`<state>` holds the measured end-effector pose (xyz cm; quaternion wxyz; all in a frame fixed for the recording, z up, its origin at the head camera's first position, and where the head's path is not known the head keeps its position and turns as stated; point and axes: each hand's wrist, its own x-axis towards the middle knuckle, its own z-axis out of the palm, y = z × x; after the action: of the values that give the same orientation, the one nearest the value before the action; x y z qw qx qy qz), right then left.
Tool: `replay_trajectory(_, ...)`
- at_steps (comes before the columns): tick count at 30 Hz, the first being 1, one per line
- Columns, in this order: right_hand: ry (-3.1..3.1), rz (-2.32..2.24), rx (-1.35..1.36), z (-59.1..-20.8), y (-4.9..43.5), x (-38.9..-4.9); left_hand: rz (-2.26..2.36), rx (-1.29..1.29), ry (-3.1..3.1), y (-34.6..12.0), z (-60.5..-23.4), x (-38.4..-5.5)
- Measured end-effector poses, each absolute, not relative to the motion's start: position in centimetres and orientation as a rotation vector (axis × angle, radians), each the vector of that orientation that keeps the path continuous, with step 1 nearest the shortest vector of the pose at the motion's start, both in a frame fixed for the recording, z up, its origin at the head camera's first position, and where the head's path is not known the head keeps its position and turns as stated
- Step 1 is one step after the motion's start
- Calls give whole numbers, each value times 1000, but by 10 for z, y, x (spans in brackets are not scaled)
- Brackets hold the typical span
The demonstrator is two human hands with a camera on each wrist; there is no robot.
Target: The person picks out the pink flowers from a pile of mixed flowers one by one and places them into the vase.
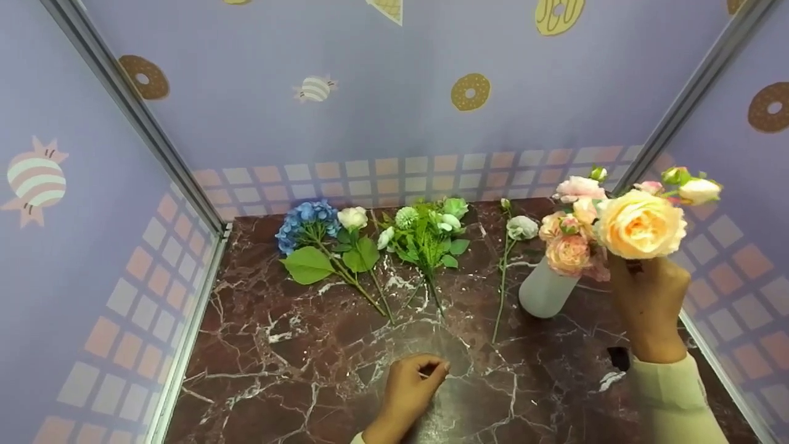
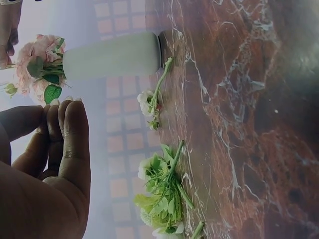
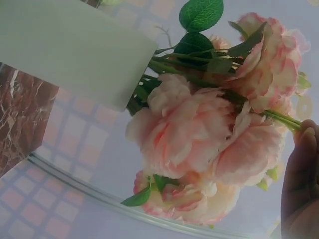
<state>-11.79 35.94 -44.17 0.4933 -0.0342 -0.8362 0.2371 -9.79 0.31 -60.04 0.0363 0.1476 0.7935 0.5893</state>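
My right hand (image 1: 652, 305) is raised beside the white vase (image 1: 545, 291), just behind a large peach rose (image 1: 642, 224). In the right wrist view, the thumb and fingers pinch a thin green stem (image 3: 283, 119) at the edge of the pink flowers (image 3: 184, 132). Pink and peach blooms (image 1: 570, 253) fill the vase's mouth; the lower stems are hidden inside it. My left hand (image 1: 414, 385) hovers near the table's front with fingers loosely bent, the thumb close to the fingertips, and nothing held. The left wrist view shows these bent fingers (image 2: 75, 144).
On the marbled table (image 1: 296, 382) lie a blue hydrangea (image 1: 308, 225), a white rose (image 1: 352, 217), a bunch of green flowers (image 1: 425, 234) and a single pale flower stem (image 1: 502, 283). Patterned panels (image 1: 394, 111) enclose the back and sides.
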Motion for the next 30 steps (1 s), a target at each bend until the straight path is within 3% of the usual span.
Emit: replay_trajectory(30, -2128, 590, -150, -445, 356, -122, 1794, 435, 2379, 7, -603, -94)
